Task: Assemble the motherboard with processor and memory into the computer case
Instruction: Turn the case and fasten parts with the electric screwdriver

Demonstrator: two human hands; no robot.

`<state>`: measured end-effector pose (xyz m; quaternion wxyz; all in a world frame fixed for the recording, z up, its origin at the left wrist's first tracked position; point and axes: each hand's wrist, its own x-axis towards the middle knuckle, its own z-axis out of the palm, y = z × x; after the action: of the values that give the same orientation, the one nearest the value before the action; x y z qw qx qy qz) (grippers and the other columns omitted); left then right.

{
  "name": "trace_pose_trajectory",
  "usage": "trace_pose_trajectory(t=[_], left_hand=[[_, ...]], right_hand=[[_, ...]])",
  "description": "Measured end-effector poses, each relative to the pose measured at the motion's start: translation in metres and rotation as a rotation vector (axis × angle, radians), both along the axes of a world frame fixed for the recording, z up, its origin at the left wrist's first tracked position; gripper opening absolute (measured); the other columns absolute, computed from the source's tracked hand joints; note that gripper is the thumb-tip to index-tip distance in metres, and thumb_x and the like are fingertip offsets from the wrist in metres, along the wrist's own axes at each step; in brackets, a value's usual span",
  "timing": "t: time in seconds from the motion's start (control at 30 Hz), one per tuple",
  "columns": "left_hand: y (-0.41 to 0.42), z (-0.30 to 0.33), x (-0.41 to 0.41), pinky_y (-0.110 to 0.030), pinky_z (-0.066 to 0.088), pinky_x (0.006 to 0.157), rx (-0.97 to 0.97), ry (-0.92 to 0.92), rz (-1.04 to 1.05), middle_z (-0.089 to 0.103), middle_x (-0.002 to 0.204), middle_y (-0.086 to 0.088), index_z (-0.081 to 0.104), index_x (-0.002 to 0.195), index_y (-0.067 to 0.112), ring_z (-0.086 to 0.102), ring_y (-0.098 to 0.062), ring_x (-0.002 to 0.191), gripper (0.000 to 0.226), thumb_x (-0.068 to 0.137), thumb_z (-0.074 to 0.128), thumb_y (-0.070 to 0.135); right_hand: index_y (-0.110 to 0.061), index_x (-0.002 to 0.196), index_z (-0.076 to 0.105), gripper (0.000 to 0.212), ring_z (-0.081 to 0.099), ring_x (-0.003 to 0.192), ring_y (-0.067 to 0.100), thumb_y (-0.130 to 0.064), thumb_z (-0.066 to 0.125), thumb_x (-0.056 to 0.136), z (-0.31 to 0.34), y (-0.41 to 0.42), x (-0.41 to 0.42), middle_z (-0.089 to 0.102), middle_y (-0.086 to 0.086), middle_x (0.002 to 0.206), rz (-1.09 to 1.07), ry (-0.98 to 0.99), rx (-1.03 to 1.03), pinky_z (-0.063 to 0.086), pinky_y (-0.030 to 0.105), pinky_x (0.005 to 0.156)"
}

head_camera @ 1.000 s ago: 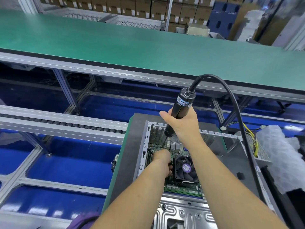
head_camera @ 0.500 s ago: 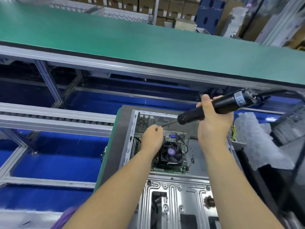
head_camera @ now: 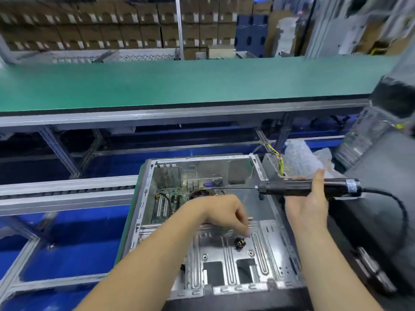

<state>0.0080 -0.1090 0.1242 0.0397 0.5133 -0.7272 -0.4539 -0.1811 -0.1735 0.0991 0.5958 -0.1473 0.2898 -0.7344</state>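
The open grey metal computer case (head_camera: 265, 261) lies on its side on the work station, with its open face up. The green motherboard (head_camera: 167, 198) sits inside it, in the far left part of the case, and a round black cooler fan (head_camera: 203, 194) on the board is half hidden behind the left hand.

The left hand (head_camera: 221, 213) is over the middle of the case, above the ribbed metal floor. Its fingers are curled downward with the tips close together; the picture is blurred there and I cannot tell if they pinch something small. Just below the fingertips a small dark part (head_camera: 239, 243) lies on the metal floor.

The right hand (head_camera: 311, 204) is at the right edge of the case. Its fingers are wrapped around the black cylindrical electric screwdriver (head_camera: 292, 187), which is held nearly level, the thin bit pointing left over the motherboard. A thick black cable (head_camera: 399, 209) leaves its right end and bends down.

Behind the case runs a long green conveyor belt (head_camera: 179, 86), and stacked brown cardboard boxes (head_camera: 89, 23) stand farther back.
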Motion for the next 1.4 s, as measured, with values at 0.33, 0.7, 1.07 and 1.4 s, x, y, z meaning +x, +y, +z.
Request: trace_pose_trajectory(t=[0.33, 0.7, 1.07, 1.4], left_hand=[[0.003, 0.0, -0.01, -0.032, 0.059, 0.081, 0.057, -0.164, 0.033, 0.076, 0.095, -0.002, 0.076, 0.1, 0.015, 0.072, -0.017, 0.081, 0.018, 0.094, 0.067, 0.029], [-0.005, -0.001, -0.014, -0.029, 0.059, 0.076, 0.1, -0.225, -0.013, 0.075, 0.103, -0.013, 0.073, 0.106, 0.003, 0.068, -0.013, 0.069, 0.015, 0.094, 0.065, 0.005], [-0.007, 0.001, -0.013, -0.021, 0.054, 0.067, 0.09, -0.176, -0.104, 0.075, 0.099, -0.008, 0.075, 0.105, 0.007, 0.066, -0.014, 0.077, 0.015, 0.092, 0.068, 0.009], [-0.006, -0.01, -0.001, -0.017, 0.051, 0.06, -0.006, -0.03, 0.038, 0.075, 0.089, -0.005, 0.076, 0.099, 0.008, 0.064, -0.01, 0.055, 0.011, 0.092, 0.068, 0.007]], right_hand=[[-0.012, 0.113, 0.053, 0.047, 0.06, 0.08, 0.015, -0.042, 0.073, 0.084, -0.012, 0.016, 0.001, 0.059, -0.001, 0.083, 0.12, -0.054, 0.018, 0.051, 0.042, 0.102], [-0.014, 0.123, 0.048, 0.054, 0.057, 0.087, 0.015, -0.046, 0.072, 0.087, -0.028, 0.012, 0.0, 0.058, -0.001, 0.087, 0.15, -0.158, -0.014, 0.041, 0.046, 0.113], [-0.019, 0.107, 0.052, 0.04, 0.058, 0.085, 0.017, -0.047, 0.072, 0.086, -0.034, 0.009, 0.003, 0.059, -0.001, 0.084, 0.119, -0.129, -0.031, 0.044, 0.043, 0.11], [-0.02, 0.099, 0.054, 0.035, 0.059, 0.078, 0.015, -0.048, 0.071, 0.087, -0.032, 0.008, 0.004, 0.059, -0.003, 0.08, 0.12, -0.123, -0.006, 0.046, 0.042, 0.107]])
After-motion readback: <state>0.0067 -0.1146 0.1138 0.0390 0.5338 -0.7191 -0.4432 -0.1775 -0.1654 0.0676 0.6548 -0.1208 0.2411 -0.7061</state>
